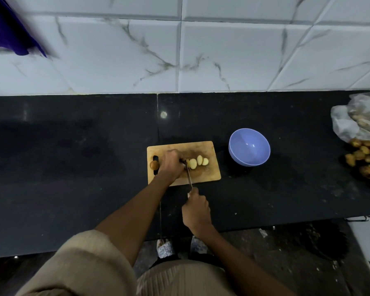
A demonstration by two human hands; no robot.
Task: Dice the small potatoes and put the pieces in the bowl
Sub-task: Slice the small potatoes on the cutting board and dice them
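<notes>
Potato slices (pixel 198 162) lie on the cutting board (pixel 205 174), left of the empty bowl (pixel 249 147); our left hand (pixel 170 165) curls over what seems an uncut piece, steadying it; our right hand (pixel 195 210) grips the knife (pixel 189 177), blade beside those fingers.

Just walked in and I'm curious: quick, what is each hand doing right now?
Left hand: fingers curled down on the potato, steadying it on the cutting board.
Right hand: gripping the knife handle.
</notes>
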